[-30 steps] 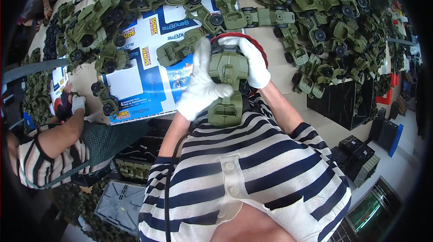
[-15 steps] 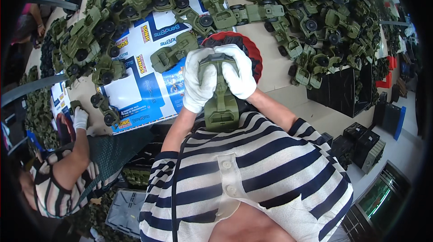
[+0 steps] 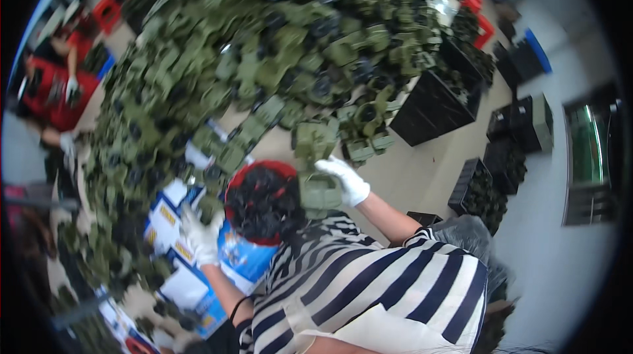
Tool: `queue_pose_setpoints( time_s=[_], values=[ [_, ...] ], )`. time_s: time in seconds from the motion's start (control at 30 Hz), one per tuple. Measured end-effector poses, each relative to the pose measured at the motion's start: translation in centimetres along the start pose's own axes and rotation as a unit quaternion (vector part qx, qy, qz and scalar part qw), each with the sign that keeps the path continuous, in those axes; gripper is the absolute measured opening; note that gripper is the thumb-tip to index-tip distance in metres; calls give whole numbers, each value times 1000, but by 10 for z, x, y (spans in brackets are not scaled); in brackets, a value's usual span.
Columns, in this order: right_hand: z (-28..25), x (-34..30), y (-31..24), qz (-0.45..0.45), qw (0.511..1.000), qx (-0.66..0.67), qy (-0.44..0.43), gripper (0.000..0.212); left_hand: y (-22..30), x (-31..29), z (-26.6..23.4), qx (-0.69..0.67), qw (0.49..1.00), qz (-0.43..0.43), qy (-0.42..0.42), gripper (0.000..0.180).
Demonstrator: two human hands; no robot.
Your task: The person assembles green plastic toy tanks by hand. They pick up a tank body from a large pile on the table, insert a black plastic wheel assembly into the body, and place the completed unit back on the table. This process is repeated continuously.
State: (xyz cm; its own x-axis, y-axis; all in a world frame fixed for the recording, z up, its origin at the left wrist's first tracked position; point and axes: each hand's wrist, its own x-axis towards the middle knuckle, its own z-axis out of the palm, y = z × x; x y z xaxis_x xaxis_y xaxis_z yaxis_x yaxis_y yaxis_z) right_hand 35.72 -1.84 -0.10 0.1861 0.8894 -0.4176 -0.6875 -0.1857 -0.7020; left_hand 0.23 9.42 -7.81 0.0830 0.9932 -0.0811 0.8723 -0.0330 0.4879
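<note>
A green toy truck is in front of my chest, slightly to the right. My right hand, in a white glove, is closed against its right side, with fingertips on the body; part of the grip is hidden. Over to the left, my gloved left hand is open, its thumb and fingers apart and nothing in it. Just beyond those fingers lies a green toy piece, blurred. Between my hands stands a red round basket filled with black parts that look like small wheels.
A large heap of green toy vehicles covers the far table. Blue and white printed cardboard lies under my left arm. At right stand a black crate and further black bins on the floor. Another person's gloved hand shows far left.
Both hands held the truck together before; now my left hand has let go and moved left. My right hand stays on the truck. The view has swung round and blurred.
</note>
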Motion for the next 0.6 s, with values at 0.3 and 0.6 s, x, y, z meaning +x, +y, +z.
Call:
queue_pose_setpoints(
  time_s=[0.3,0.6],
  values=[
    [-45,102,-326,-327,944,33,-26,44,-50,5,16,-19,992,-76,-102,85],
    [-41,175,-313,-326,928,-160,85,42,-90,-7,51,-351,924,-109,-106,75]
  ],
)
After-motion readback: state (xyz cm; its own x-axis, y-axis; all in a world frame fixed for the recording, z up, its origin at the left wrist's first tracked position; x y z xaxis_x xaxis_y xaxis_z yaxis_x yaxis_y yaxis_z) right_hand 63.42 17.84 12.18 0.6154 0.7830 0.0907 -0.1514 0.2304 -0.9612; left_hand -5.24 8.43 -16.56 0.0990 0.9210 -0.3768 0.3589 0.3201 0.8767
